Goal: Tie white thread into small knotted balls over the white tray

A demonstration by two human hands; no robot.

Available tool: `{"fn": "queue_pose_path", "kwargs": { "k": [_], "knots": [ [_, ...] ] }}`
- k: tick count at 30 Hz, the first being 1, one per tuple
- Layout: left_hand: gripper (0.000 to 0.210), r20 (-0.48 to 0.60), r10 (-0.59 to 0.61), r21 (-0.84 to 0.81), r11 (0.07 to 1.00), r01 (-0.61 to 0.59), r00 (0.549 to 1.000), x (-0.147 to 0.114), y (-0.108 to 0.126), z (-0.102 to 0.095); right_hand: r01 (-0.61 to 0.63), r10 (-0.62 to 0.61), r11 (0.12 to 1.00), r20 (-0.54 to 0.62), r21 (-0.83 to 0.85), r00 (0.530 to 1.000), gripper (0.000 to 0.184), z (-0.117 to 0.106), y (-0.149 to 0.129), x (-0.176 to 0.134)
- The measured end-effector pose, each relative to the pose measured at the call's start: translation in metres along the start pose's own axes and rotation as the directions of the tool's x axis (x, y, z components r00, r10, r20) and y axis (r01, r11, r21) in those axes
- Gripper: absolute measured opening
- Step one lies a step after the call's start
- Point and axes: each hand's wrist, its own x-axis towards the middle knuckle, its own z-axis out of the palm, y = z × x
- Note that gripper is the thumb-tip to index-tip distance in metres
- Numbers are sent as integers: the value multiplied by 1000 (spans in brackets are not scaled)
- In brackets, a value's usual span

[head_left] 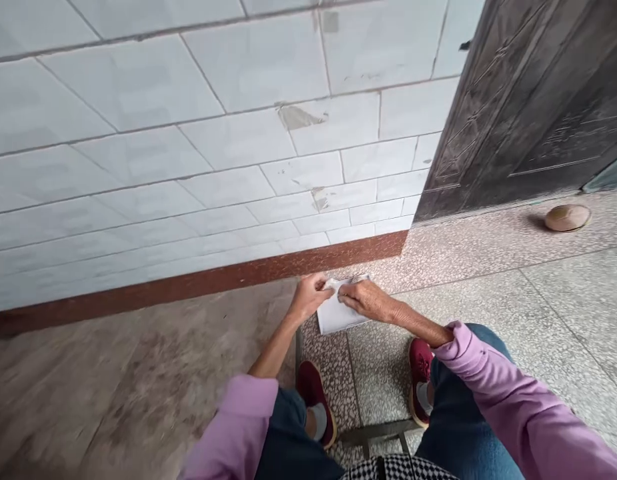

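Observation:
A flat white rectangular sheet or board (338,317) lies on the speckled floor close to the wall, between my feet and the skirting. Over its left part my left hand (308,297) has thumb and fingers pinched together on a small crumpled white piece (332,285), whose kind is too small to tell. My right hand (368,300) is above the sheet's right side with its fingers curled in, close to the same white piece. Whatever sits inside the right fingers is hidden.
A white tiled wall (253,140) with a red-brown skirting (268,269) runs across the front. A dark panelled door (543,113) stands at right, with a rounded tan object (568,218) on the floor before it. Red shoes (315,393) and a low metal frame (375,432) are below.

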Motion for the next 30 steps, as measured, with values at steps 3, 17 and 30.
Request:
{"fn": "queue_pose_path", "kwargs": {
  "k": [3, 17, 30],
  "knots": [
    [34, 235, -6, -40, 999, 16, 972, -4, 6, 9, -5, 28, 989, -149, 151, 988, 26, -10, 20, 4],
    [53, 66, 1, -601, 798, 39, 998, -4, 20, 9, -98, 126, 961, -96, 261, 987, 26, 20, 20, 3],
    [43, 239, 58, -341, 940, 28, 969, -3, 14, 8, -13, 87, 966, -280, 257, 956, 31, -29, 24, -2]
  ]
}}
